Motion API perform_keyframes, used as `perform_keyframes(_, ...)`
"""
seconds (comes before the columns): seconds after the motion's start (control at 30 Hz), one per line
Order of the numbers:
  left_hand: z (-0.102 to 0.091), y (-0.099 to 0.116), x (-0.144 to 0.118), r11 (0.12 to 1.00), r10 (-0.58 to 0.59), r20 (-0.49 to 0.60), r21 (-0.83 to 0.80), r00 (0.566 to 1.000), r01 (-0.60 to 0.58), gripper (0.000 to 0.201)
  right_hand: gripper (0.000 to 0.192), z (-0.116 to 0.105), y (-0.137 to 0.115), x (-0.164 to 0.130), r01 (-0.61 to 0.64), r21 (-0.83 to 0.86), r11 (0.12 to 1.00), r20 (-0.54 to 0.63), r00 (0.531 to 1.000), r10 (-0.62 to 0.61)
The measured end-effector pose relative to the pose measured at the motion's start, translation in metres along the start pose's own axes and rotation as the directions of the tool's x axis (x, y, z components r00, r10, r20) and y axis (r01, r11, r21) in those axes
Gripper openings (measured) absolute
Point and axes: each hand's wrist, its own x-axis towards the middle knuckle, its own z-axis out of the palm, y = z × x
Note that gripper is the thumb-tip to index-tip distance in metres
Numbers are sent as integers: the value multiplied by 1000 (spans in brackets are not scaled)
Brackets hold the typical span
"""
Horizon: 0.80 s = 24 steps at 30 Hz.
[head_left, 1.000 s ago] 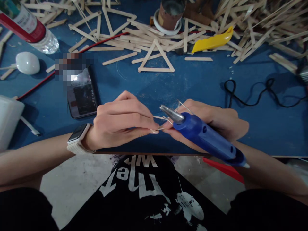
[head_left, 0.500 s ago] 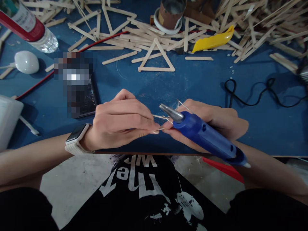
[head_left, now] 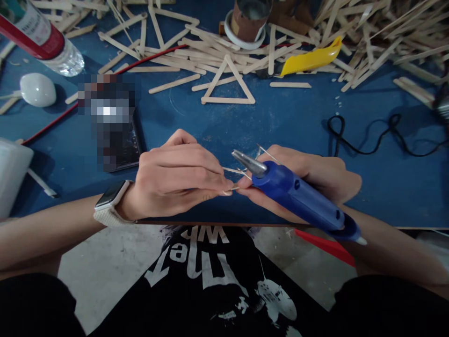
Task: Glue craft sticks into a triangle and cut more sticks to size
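Note:
My right hand holds a blue glue gun, its metal nozzle pointing up and left near the blue table's front edge. My left hand, with a watch on the wrist, pinches a thin wooden stick right beside the nozzle; most of the stick is hidden by my fingers. Fingertips of both hands meet under the nozzle. A finished stick triangle lies flat farther back on the blue table.
Piles of wooden sticks cover the back. A yellow tool, a brown can, a bottle, a white egg-shaped object, a phone and a black cord lie around.
Hardly anything: my hands and the glue gun hold the same pose, with the view shifting very slightly.

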Motion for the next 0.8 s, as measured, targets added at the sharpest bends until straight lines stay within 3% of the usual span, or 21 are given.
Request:
perform_keyframes(0.23,1,-5,-4,1000,2,6,-1,1000,-2,27,36,-1,-10,4,-47,-90,995,-5,999,47)
perform_keyframes(0.4,-6,-27,-23,999,21,-6,44,1000,-21,24,34,-1,-10,4,-52,-75,996,-2,999,52)
perform_keyframes(0.57,-11,-51,-34,968,248,-105,57,963,-243,10,31,-2,-8,4,-62,-36,997,4,998,62)
perform_keyframes(0.67,-12,-55,-32,958,286,-102,14,953,-286,11,30,-1,-8,4,-59,-32,998,-5,998,59)
perform_keyframes(0.73,-13,-53,-30,964,262,-86,-32,961,-266,14,22,1,-8,4,-119,15,993,-16,993,119)
perform_keyframes(0.8,-13,-51,-30,974,207,-79,-78,975,-213,16,19,3,-8,5,-308,90,947,-24,950,312)
